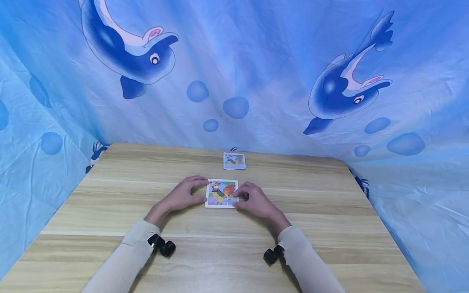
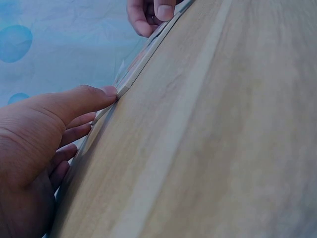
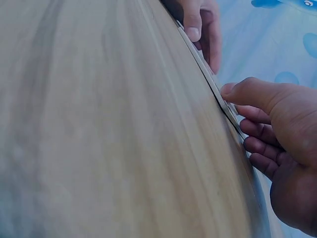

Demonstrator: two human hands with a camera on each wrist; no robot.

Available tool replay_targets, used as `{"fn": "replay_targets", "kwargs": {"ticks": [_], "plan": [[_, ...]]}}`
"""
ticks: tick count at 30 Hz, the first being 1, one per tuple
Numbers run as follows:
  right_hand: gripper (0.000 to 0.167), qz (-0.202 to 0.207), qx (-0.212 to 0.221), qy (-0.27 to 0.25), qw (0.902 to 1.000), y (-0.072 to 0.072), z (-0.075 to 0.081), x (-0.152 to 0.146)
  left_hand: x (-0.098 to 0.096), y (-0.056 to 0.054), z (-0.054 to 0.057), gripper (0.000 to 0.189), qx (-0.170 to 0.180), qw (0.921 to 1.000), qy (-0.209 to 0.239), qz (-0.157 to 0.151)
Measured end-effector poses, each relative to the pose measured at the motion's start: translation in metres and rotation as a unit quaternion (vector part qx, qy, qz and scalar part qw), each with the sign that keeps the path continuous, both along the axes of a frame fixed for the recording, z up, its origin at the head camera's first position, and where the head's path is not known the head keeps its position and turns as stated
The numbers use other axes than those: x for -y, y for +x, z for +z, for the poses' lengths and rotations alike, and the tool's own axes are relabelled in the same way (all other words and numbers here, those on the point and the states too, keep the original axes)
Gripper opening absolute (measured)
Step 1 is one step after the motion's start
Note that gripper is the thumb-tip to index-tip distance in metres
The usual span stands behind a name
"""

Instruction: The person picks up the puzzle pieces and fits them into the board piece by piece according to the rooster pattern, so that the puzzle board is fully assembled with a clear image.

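Observation:
A square jigsaw puzzle [image 1: 220, 193] with a rooster picture and a white frame lies flat on the wooden table. My left hand [image 1: 185, 194] holds its left side, thumb at the near corner and forefinger at the far one. In the left wrist view the left thumb [image 2: 101, 96] presses the frame's edge. My right hand [image 1: 256, 200] reaches over the right side, thumb and forefinger pinching the lower-right puzzle piece [image 1: 231, 200]. Pale gaps show around that piece. From the right wrist view, the right hand's other fingers [image 3: 265, 148] are curled beside the board's edge.
Behind the puzzle lies a small picture card [image 1: 234, 161] with the same rooster. A wooden table [image 1: 220, 252] runs back to a blue curtain [image 1: 271, 65] printed with dolphins and bubbles. Small black cameras are strapped at both sleeves.

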State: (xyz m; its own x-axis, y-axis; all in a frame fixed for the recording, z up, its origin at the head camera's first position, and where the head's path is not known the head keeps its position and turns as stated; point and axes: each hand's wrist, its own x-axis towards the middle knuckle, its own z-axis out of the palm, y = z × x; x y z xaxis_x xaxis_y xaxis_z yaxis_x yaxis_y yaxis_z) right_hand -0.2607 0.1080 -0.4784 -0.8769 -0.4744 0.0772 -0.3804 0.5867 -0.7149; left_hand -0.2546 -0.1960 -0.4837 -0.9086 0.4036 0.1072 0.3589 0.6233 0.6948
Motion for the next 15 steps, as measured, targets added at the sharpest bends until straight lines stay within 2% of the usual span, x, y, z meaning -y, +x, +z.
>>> {"fn": "replay_targets", "kwargs": {"ticks": [15], "plan": [[0.022,0.004,-0.007,0.01,0.9999,-0.0008,-0.0022,0.002,0.0008,-0.0011,-0.0028,0.061,-0.013,0.9999,-0.001,-0.002]]}}
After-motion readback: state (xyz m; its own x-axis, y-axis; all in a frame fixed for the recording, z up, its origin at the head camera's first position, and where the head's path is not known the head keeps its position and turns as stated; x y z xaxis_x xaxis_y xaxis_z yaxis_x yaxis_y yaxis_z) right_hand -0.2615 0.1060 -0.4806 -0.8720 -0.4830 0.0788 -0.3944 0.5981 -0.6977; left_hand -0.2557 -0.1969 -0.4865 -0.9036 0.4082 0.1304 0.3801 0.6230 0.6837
